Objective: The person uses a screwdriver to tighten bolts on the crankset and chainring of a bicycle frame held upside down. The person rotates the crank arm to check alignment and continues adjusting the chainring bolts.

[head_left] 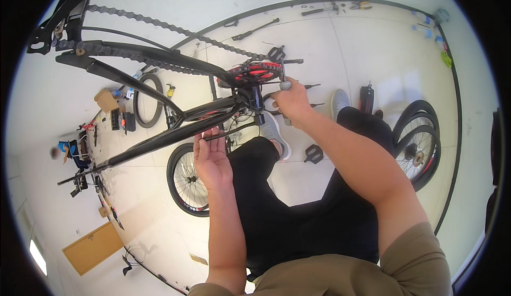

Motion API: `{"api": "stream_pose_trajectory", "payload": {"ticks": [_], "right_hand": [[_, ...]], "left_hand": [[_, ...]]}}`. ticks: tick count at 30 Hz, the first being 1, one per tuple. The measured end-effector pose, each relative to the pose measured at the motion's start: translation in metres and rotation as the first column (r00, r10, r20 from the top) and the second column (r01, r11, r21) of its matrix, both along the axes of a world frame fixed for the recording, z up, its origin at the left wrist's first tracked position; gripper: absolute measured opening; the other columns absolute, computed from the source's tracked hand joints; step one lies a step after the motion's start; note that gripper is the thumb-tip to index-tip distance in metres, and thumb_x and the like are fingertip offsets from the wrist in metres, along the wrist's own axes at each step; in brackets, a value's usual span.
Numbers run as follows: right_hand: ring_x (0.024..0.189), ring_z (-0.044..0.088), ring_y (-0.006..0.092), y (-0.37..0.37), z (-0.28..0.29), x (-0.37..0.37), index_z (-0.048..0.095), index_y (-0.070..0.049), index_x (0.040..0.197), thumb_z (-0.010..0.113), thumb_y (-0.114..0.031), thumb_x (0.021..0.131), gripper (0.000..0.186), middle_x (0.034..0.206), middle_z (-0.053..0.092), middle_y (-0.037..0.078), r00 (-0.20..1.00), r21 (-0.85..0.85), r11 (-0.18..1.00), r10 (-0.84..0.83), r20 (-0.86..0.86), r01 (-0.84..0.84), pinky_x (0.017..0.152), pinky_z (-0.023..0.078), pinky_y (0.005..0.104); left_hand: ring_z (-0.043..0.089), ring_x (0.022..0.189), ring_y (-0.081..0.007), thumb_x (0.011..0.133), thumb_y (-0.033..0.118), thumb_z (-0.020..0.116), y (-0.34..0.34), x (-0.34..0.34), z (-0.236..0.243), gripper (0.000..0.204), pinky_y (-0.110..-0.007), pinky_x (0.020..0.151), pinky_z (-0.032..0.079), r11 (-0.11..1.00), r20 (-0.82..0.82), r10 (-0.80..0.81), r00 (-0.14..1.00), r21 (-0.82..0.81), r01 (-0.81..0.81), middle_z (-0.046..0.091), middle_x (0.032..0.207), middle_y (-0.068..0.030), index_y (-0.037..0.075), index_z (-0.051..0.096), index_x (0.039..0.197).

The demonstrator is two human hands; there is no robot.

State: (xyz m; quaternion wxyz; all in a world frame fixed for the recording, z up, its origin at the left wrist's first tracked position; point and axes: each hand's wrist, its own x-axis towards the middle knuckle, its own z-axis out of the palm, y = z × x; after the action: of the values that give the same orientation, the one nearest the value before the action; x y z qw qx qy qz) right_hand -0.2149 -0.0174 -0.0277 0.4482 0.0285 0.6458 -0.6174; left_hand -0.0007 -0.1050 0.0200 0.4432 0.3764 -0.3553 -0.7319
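A black bicycle frame (162,136) crosses the upper left, with a loose chain (170,29) and a red-and-black chainring (253,72) beside the bottom bracket (256,99). My right hand (293,102) is closed on a grey-handled tool (285,85) with a dark crossbar, just right of the bottom bracket. My left hand (211,157), palm up below the frame, has its fingers curled on a thin black cable or tube (239,131). The far ends of my right fingers are partly hidden.
Loose wheels (415,155) lie right, another wheel (186,181) behind my left arm, a tire (146,102) farther left. Pedals (314,153), a hammer (319,10), pliers, bottles (423,31) and boxes (106,99) are on the floor. My legs and shoes (338,102) are under my arms.
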Motion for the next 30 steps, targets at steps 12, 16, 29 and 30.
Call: {"api": "stream_pose_trajectory", "payload": {"ticks": [12, 16, 29, 30], "right_hand": [[0.065, 0.058, 0.0145, 0.010, 0.008, 0.005, 0.054, -0.002, 0.128, 0.061, 0.002, 0.081, 0.048, 0.084, 0.062, 0.010, 0.988, -0.019, 0.998, -0.060, 0.144, 0.064, 0.054, 0.044, 0.0296], [0.060, 0.057, 0.0146, 0.012, 0.010, 0.005, 0.056, -0.001, 0.127, 0.060, 0.003, 0.078, 0.049, 0.078, 0.060, 0.009, 0.980, -0.044, 0.991, -0.118, 0.161, 0.127, 0.050, 0.042, 0.0295], [0.091, 0.061, 0.0192, 0.011, 0.012, -0.016, 0.047, 0.001, 0.137, 0.058, 0.000, 0.080, 0.058, 0.111, 0.060, 0.013, 0.929, -0.067, 0.932, -0.345, 0.131, 0.356, 0.070, 0.054, 0.0330], [0.091, 0.060, 0.0183, 0.010, 0.011, -0.017, 0.049, 0.000, 0.136, 0.057, 0.000, 0.080, 0.056, 0.109, 0.060, 0.011, 0.931, -0.098, 0.930, -0.341, 0.128, 0.354, 0.071, 0.055, 0.0333]], "left_hand": [[0.063, 0.109, -0.0298, 0.098, 0.006, 0.055, 0.026, -0.010, 0.017, 0.025, -0.045, 0.102, 0.047, 0.898, 0.015, -0.287, 0.958, -0.344, 0.274, 0.064, 0.113, -0.0164, 0.000, 0.058, 0.121], [0.064, 0.106, -0.0290, 0.095, 0.001, 0.057, 0.036, -0.022, 0.028, 0.024, -0.042, 0.099, 0.049, 0.811, 0.223, -0.293, 0.930, -0.456, 0.365, 0.066, 0.113, -0.0189, -0.002, 0.059, 0.118], [0.062, 0.105, -0.0189, 0.088, -0.008, 0.063, 0.056, -0.052, 0.039, 0.024, -0.032, 0.098, 0.046, 0.726, 0.356, -0.375, 0.856, -0.461, 0.510, 0.068, 0.111, -0.0143, -0.005, 0.061, 0.112], [0.063, 0.105, -0.0190, 0.088, -0.008, 0.063, 0.055, -0.051, 0.040, 0.024, -0.032, 0.097, 0.046, 0.723, 0.355, -0.377, 0.855, -0.464, 0.512, 0.068, 0.111, -0.0145, -0.005, 0.061, 0.112]]}}
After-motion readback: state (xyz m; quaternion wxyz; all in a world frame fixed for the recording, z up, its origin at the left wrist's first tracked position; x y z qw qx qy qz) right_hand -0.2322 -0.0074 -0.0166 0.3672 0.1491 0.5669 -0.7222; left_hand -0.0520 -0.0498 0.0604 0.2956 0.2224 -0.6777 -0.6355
